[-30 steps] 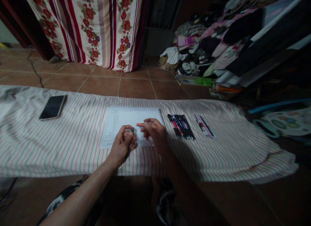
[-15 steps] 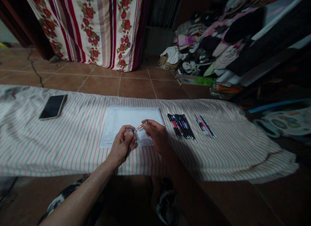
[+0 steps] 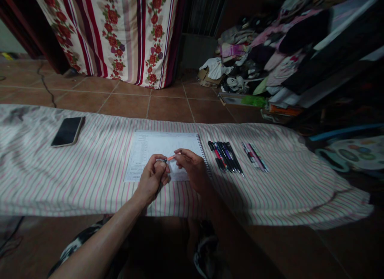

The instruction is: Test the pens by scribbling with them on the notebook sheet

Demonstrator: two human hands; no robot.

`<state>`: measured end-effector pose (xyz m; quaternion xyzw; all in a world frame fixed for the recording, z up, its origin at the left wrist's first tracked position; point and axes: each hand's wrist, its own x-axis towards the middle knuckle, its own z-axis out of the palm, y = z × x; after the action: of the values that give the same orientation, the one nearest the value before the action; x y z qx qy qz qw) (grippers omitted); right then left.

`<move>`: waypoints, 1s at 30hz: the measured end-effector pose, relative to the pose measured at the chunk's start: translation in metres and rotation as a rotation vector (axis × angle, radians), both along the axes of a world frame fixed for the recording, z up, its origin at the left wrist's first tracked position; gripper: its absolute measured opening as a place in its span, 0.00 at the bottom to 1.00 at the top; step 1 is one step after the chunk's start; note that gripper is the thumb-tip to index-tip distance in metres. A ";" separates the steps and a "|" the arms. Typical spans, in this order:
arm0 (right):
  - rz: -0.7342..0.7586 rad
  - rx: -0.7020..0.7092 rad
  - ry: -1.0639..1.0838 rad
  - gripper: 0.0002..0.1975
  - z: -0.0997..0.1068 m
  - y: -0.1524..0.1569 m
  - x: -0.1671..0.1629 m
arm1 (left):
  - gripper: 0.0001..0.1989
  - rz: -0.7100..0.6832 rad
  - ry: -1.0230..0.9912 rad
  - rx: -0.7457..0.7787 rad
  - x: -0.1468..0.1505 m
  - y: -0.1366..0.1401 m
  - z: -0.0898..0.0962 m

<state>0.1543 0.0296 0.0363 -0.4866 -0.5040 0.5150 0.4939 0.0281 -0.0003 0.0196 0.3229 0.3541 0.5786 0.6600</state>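
Above a spiral notebook [image 3: 163, 141] with printed sheets on it, both hands are close together. My left hand [image 3: 151, 175] is closed, pinching a small dark object [image 3: 165, 161] between thumb and fingers; its kind is too small to tell. In my right hand [image 3: 192, 167], the fingertips pinch a thin orange pencil-like stick [image 3: 171, 157]. The stick's left end meets or nearly meets the dark object. To the right of the notebook lies a row of several pens [image 3: 225, 157], mostly black. Farther right rests a smaller group of pink and pale pens [image 3: 255, 157].
A phone [image 3: 68, 131] lies at the left on the striped cloth [image 3: 99, 167] covering the low table. Beyond the table are a floral curtain [image 3: 129, 39], tiled floor [image 3: 168, 105] and a heap of clothes [image 3: 264, 55]. A paint-palette-like tray [image 3: 360, 153] is at the far right.
The orange stick has moved left, closing the small gap to the dark object in my left hand. The view has shifted slightly; the pens and phone stay in place.
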 end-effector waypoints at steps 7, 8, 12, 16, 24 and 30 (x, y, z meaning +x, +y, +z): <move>-0.023 -0.060 0.037 0.10 -0.003 0.000 -0.001 | 0.09 0.042 0.077 0.028 0.002 0.000 0.004; -0.022 -0.068 0.048 0.10 -0.003 0.000 -0.001 | 0.09 0.046 0.092 0.034 0.002 0.000 0.004; -0.006 -0.076 0.059 0.11 -0.004 0.000 0.000 | 0.08 0.058 0.115 0.053 0.002 -0.001 0.002; -0.002 -0.081 0.044 0.11 -0.003 0.000 0.000 | 0.09 0.055 0.123 0.051 0.002 0.000 0.000; -0.005 -0.068 0.032 0.10 -0.007 0.001 0.000 | 0.09 0.087 0.209 0.059 0.001 -0.001 -0.004; -0.008 -0.075 0.023 0.12 -0.007 0.000 0.000 | 0.09 0.066 0.296 0.086 0.001 0.000 -0.009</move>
<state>0.1539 0.0294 0.0293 -0.5009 -0.4768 0.5370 0.4831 0.0288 -0.0007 0.0105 0.4211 0.4327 0.5605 0.5668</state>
